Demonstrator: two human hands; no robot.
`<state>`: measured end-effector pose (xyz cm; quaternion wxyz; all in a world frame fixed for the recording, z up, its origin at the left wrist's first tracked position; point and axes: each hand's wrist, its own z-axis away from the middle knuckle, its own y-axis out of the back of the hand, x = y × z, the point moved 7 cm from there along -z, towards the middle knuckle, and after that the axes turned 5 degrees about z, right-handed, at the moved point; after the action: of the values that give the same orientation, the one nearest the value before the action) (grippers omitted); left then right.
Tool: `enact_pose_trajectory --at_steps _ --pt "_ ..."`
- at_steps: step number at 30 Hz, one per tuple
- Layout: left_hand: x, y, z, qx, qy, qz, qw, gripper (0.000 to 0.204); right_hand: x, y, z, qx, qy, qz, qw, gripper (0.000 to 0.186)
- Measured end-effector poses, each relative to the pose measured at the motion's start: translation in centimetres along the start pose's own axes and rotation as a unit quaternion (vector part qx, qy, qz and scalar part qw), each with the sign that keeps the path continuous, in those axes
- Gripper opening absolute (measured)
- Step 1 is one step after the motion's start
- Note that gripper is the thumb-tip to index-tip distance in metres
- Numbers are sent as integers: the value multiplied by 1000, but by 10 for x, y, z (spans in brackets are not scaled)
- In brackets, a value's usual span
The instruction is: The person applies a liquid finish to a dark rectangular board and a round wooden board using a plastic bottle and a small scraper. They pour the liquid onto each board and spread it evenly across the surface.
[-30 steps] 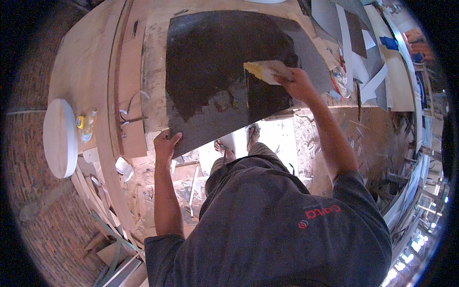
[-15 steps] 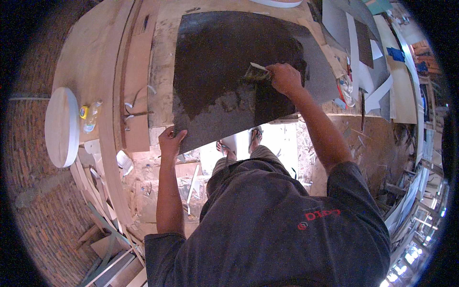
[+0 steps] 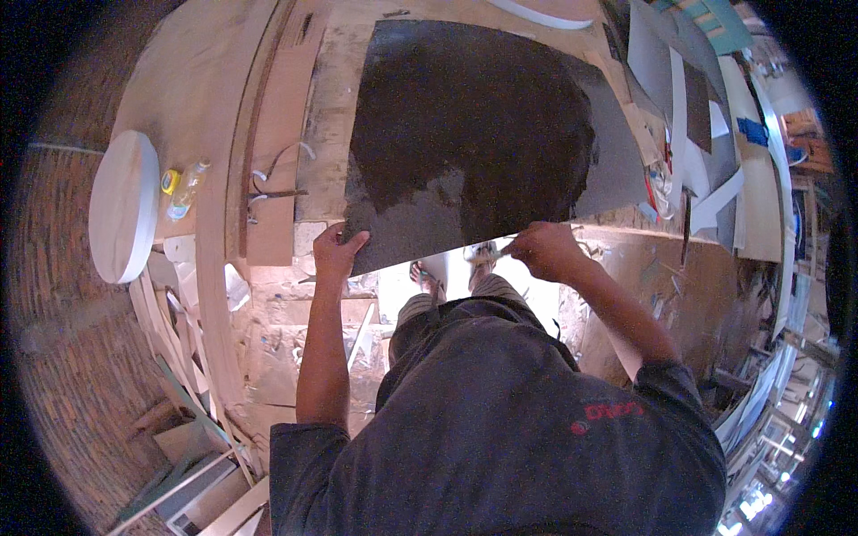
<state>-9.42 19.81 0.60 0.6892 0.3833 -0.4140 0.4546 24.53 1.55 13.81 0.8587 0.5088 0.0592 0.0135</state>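
Sheet (image 3: pixel 487 134), dark, one: on table (image 3: pixel 327 170), ahead of the person; longer axis roughly left to right, near edge slanting away rightward. Left hand (image 3: pixel 338 252): thumb and fingers pinching the near left corner. Right hand (image 3: pixel 547 250): fingers closed on a tool (image 3: pixel 497 256), blurred, just beside the near edge; nearer of the two to the sheet's middle.
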Motion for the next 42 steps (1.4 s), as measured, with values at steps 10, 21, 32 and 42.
enact_pose_trajectory --at_steps 10,21,32,42 --pt "-16 13 1 1 -45 -73 996 52 19 51 -92 259 -36 48 964 34" --pt "2 13 20 8 -54 -58 997 43 22 62 -121 108 -131 54 984 31" --pt "9 9 19 7 -36 -87 996 41 -45 -8 -32 -44 81 87 992 18" --pt "-17 8 23 -23 -22 19 999 43 -17 69 -107 275 41 15 960 26"
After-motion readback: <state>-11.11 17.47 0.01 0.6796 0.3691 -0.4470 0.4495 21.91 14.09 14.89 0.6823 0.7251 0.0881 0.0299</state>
